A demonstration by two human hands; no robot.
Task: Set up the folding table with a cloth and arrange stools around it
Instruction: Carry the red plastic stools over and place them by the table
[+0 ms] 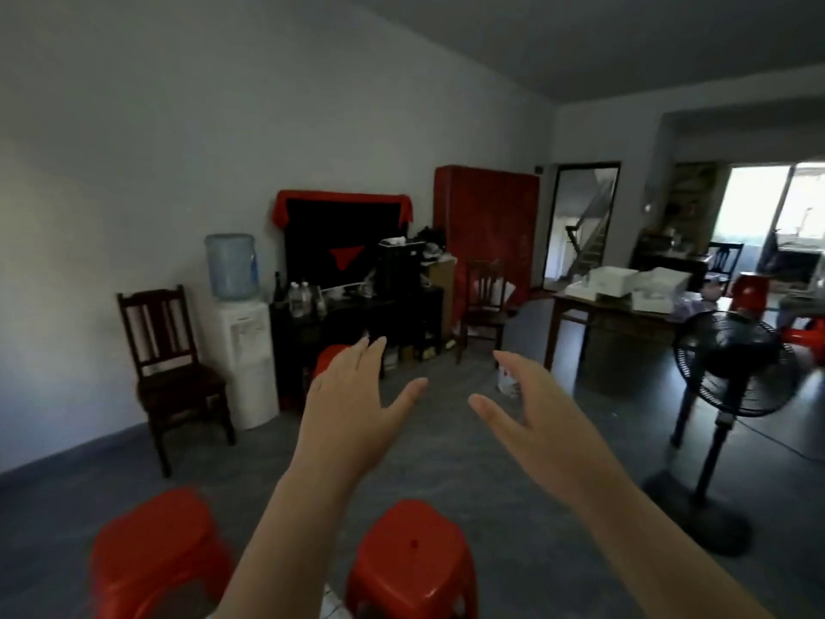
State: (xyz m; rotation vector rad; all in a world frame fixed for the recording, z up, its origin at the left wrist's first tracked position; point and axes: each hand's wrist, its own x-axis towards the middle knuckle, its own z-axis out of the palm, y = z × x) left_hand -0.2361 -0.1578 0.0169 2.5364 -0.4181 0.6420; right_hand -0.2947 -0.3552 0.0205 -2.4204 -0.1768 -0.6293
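Reaching forward with the left hand and right hand both spread and gripping nothing, the person risks, I judge, kicking the two red plastic stools standing unseen below the forearms; a third stool peeks beyond the left fingertips. No folding table or cloth is identifiable.

Below my arms two glossy red plastic stools stand upright on the grey floor, one at left, one nearer centre, apart.
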